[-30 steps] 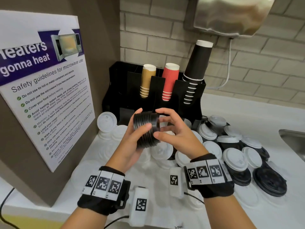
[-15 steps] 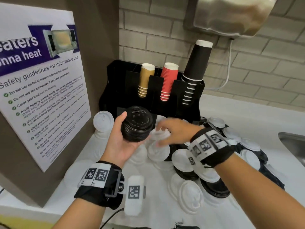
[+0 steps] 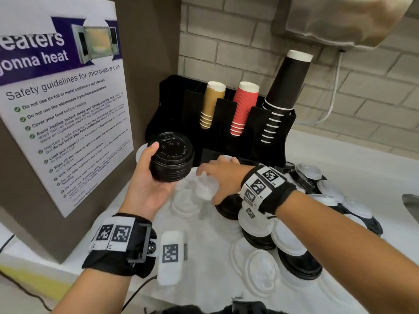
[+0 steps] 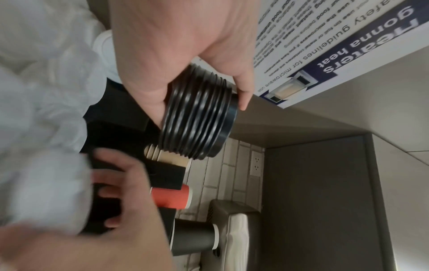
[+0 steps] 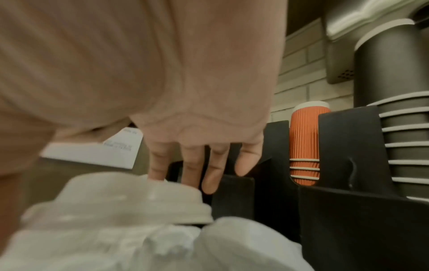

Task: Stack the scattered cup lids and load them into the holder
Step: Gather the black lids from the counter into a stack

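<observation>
My left hand [image 3: 154, 175] grips a stack of black lids [image 3: 171, 156] above the counter, just in front of the black holder [image 3: 172, 105]; the left wrist view shows the ribbed stack [image 4: 199, 119] between thumb and fingers. My right hand [image 3: 217, 177] reaches over white lids [image 3: 201, 189] lying in front of the holder, fingers straight and spread. In the right wrist view the fingertips [image 5: 157, 174] touch the top of a white lid [image 5: 130, 198]. Many more white and black lids [image 3: 294, 252] lie scattered to the right.
The holder carries a gold cup stack [image 3: 212, 103], a red cup stack [image 3: 243, 107] and a tall black cup stack [image 3: 284, 91]. A poster board [image 3: 61, 105] stands at left. A metal dispenser [image 3: 340, 19] hangs on the brick wall. A sink edge [image 3: 411, 205] shows at right.
My right hand let go of the black stack and moved down to the white lids. My left hand turned the stack top-up and holds it alone, slightly left.
</observation>
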`<state>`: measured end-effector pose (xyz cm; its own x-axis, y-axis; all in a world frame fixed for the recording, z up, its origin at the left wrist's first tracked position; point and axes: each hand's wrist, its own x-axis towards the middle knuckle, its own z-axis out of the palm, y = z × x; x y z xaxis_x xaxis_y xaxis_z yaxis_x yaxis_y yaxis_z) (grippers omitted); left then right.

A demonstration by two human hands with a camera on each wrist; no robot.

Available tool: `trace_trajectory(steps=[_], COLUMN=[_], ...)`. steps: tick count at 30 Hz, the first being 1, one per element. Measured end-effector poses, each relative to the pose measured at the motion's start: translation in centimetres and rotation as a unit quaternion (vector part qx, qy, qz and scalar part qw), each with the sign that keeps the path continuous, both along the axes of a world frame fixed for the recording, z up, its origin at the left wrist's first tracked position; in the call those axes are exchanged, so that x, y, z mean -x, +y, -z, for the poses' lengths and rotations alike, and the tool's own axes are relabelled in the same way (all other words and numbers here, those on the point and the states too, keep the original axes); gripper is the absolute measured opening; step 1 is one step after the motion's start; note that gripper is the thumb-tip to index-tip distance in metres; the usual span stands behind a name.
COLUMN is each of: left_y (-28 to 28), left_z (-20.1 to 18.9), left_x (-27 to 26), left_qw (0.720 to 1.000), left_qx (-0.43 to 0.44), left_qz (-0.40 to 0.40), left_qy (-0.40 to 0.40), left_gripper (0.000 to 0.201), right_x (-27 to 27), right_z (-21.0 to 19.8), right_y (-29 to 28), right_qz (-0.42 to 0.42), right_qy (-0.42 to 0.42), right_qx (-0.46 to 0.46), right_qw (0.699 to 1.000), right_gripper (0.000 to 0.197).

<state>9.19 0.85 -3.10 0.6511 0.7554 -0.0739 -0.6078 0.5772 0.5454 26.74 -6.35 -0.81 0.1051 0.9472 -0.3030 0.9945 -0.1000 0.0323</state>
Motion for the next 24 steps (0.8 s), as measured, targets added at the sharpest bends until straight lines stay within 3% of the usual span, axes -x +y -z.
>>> trace_trajectory(steps=[2,4,6,8,11,18,24], left_y=[0.1,0.2,0.1,0.1,-0.1,0.2,1.1], left_z=[-0.4,-0.4,-0.4,-0.2,0.0,-0.1,-0.6], left_x=[0.2,0.2,0.2,0.1,-0.1,0.0,0.4], left_qw=[1.000,1.000,1.000,1.000,1.000,0.999,0.998], left_qx=[0.002,0.007,0.011,0.010,0.015,0.016,0.009], left_qz=[-0.020,-0.028,-0.023,-0.010,0.002,0.028,0.061], left_qy=[0.007,0.011,0.016,0.018,0.018,0.021,0.024], left_gripper=[0.070,0.075,0.071,0.061,0.052,0.058,0.056], right_x=[0.2,0.3,0.3,0.4,0.6,0.4,1.1], right_z=[-1.0,-1.8,-2.4,-2.3,-1.6,0.4,2.1], right_y=[0.3,0.3,-0.1,-0.7,-1.6,-2.4,-2.3], right_qz=[0.021,0.037,0.052,0.058,0.053,0.110,0.154], right_qy=[0.013,0.011,-0.004,-0.042,-0.083,-0.060,-0.061], right_qx=[-0.064,-0.081,-0.016,0.110,0.201,0.229,0.199], right_qw=[0.998,0.996,0.999,0.991,0.975,0.965,0.966], right_gripper=[0.090,0.079,0.054,0.044,0.044,0.083,0.069])
